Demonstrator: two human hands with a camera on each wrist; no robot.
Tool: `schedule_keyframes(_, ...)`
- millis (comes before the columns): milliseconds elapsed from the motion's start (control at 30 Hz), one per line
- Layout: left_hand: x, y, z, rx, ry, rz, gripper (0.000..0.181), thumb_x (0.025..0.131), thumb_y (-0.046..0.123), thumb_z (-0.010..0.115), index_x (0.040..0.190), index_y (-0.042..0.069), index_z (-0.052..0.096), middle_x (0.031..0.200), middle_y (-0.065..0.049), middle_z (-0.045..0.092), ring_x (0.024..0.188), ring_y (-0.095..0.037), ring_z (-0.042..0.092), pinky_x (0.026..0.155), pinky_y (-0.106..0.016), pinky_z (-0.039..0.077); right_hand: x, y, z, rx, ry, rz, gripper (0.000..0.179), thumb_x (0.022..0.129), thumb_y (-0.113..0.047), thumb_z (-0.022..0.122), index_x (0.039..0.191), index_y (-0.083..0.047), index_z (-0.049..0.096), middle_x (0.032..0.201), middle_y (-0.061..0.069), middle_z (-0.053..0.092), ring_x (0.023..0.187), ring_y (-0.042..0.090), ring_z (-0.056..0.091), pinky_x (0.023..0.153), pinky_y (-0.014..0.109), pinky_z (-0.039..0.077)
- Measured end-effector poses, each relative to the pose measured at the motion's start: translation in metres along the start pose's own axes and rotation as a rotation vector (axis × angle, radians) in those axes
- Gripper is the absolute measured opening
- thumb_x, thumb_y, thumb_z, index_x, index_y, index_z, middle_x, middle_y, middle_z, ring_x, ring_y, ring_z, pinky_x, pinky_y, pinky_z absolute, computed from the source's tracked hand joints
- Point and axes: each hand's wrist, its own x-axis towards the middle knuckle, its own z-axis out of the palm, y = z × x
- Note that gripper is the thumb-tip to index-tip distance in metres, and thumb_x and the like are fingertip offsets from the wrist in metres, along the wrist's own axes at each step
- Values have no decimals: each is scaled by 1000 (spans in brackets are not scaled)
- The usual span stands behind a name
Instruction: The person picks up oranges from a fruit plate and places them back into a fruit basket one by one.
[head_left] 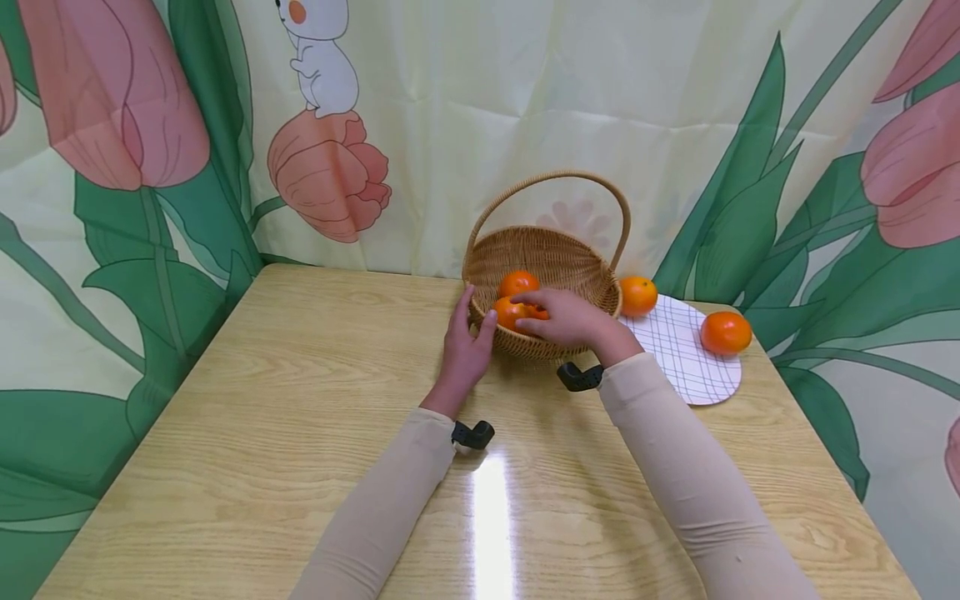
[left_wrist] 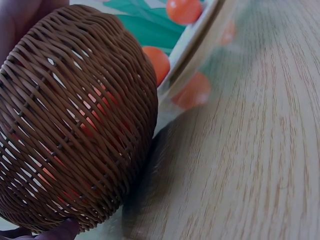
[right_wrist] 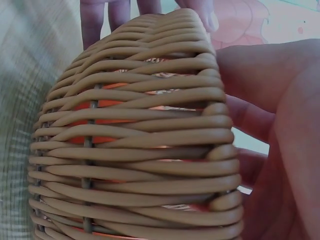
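Note:
A wicker basket (head_left: pixel 536 346) with a tall arched handle stands at the back of the table. My left hand (head_left: pixel 463 354) grips its left side, thumb at the rim and fingers along the outer weave. Reaching over the front rim, my right hand (head_left: pixel 566 318) curls its thumb and fingers about a round orange fruit (head_left: pixel 538 313) low in the basket. Another glossy orange fruit (head_left: pixel 519 283) lies behind, near the inner left wall. In the right wrist view the basket's weave (right_wrist: pixel 145 135) hides most of the fruit, with orange showing through its gaps.
A white checked cloth mat (head_left: pixel 675 342) with a rounded edge lies right of the basket. One orange fruit (head_left: pixel 638 297) sits at its back left beside the basket, another (head_left: pixel 725 333) at its right edge. A tulip-printed curtain (head_left: pixel 450 167) hangs right behind the wooden table (head_left: pixel 300 433).

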Motion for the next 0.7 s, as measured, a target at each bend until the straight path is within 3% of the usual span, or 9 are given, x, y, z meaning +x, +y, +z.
schedule_keyframes(300, -1, 1, 1, -5, -2, -2, 62, 91, 50, 43, 145, 32, 18, 150, 6, 21, 137, -19, 25, 108, -43, 31, -6, 2, -1, 10, 51, -22, 42, 92, -38, 48, 130, -19, 51, 134, 7, 50, 120, 29, 48, 100, 47, 38)
schedule_keyframes(533, -1, 1, 0, -11, -6, -12, 68, 88, 58, 41, 145, 28, 18, 150, 5, 21, 137, -19, 26, 108, -42, 30, -17, 5, -4, 49, 116, -34, 40, 91, -35, 51, 127, -18, 54, 129, 7, 54, 114, 31, 52, 96, 48, 41)
schedule_keyframes(700, -2, 2, 0, -22, -4, -7, 66, 88, 57, 42, 145, 32, 18, 150, 5, 21, 137, -19, 26, 108, -42, 31, -23, 11, -5, 48, 174, -27, 40, 90, -36, 52, 126, -21, 54, 128, 4, 54, 116, 27, 50, 97, 46, 40)
